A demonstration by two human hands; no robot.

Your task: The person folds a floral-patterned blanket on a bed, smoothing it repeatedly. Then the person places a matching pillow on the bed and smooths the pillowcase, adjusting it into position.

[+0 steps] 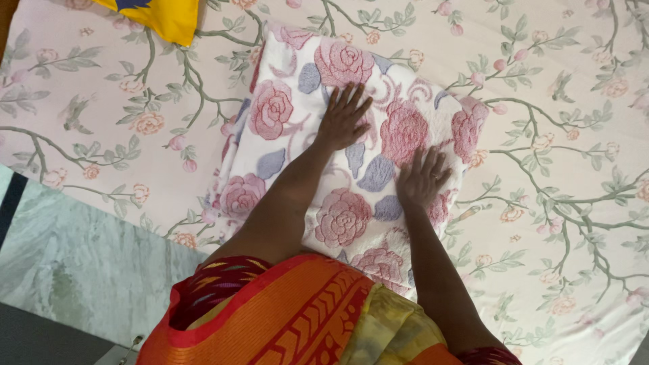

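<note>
A folded white blanket [284, 74] with big pink roses and blue-grey leaves lies on a bed. My left hand [343, 116] rests flat on its upper middle, fingers spread, pressing on the fabric. My right hand [422, 177] lies flat on the blanket's right part, fingers apart, near the right edge. Neither hand grips anything. My arms reach out over an orange and yellow garment [304, 318] at the bottom of the view.
The bed is covered with a pale pink sheet [554, 203] printed with green branches and small flowers. A yellow cushion corner [162, 17] sits at the top left. Grey-green marble floor [67, 263] shows at the lower left.
</note>
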